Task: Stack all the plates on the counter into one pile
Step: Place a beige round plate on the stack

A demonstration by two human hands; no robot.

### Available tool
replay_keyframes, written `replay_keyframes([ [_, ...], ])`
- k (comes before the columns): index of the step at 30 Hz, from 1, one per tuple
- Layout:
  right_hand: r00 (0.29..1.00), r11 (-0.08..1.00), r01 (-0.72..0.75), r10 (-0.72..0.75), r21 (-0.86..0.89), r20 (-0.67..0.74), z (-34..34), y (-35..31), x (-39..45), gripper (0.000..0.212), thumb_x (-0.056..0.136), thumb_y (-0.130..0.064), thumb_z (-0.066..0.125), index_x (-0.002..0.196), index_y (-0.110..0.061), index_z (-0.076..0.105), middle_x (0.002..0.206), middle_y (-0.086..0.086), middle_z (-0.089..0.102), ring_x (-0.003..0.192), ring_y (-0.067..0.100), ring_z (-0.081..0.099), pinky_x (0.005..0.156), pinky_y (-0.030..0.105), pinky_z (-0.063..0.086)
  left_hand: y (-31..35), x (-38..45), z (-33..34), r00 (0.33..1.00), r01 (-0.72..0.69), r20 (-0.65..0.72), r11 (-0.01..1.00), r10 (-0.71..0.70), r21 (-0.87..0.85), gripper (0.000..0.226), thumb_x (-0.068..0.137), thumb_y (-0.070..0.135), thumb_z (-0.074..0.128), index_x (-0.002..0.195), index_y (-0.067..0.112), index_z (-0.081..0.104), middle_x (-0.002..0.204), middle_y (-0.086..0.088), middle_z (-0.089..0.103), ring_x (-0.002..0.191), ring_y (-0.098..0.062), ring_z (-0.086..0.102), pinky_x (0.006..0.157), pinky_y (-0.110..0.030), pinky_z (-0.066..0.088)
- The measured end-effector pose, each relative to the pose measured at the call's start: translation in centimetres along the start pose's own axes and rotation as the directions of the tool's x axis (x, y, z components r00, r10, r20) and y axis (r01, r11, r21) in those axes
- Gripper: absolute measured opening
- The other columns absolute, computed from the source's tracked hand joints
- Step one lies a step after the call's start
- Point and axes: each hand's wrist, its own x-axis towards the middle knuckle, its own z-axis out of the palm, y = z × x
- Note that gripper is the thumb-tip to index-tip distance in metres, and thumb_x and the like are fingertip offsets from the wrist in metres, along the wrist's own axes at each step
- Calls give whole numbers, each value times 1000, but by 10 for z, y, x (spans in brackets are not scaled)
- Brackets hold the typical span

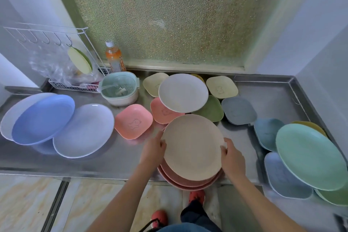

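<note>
Left hand (153, 149) and right hand (232, 158) grip the beige plate (193, 147) between them, atop pink plates (185, 181).

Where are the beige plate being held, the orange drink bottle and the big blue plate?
beige plate (193, 147), head view, its centre.
orange drink bottle (114, 58), head view, its body.
big blue plate (43, 118), head view, its centre.

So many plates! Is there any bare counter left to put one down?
Yes: a wide bare strip of steel counter along the front edge, between the pale oval plate and the pink pile. Another bare patch lies in the back right corner, behind the grey-blue square dish. The back middle and right end are crowded.
</note>
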Motion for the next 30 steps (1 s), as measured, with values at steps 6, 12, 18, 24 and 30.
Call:
replay_keyframes([
  [6,992,982,53,-31,-182,118,5,1,-9,49,99,-23,36,146,-22,25,102,3,66,95,23,60,85,39,46,-18,-8,5,993,41,102,985,-58,166,56,88,8,41,141,21,37,101,-18,69,89,-34,63,77,-39,52],
  [12,993,963,18,14,-268,115,9,-4,-11,52,100,-24,32,148,-23,14,101,1,63,92,19,59,81,35,46,-21,-7,4,989,38,128,969,-71,245,56,90,14,40,144,27,31,102,-14,68,92,-31,62,79,-38,51],
  [18,990,928,34,18,-372,137,10,-6,-11,54,101,-29,30,149,-24,8,102,0,61,89,17,59,78,32,44,-20,-11,8,986,63,132,957,-104,283,59,93,15,40,148,24,20,106,-16,65,96,-31,61,80,-37,48],
  [24,985,974,-58,92,-219,145,11,1,-15,54,100,-36,26,146,-40,-3,84,2,60,75,17,57,65,32,43,-18,-15,9,992,79,77,978,-95,195,34,91,11,43,125,12,37,106,-18,65,91,-36,62,70,-36,45],
  [30,973,999,-39,41,-16,227,8,14,-23,53,100,-38,24,148,-37,1,89,5,67,71,16,58,65,31,46,-22,-22,11,995,89,39,990,-94,113,38,98,21,37,136,18,32,107,-20,67,91,-39,64,78,-43,50],
])
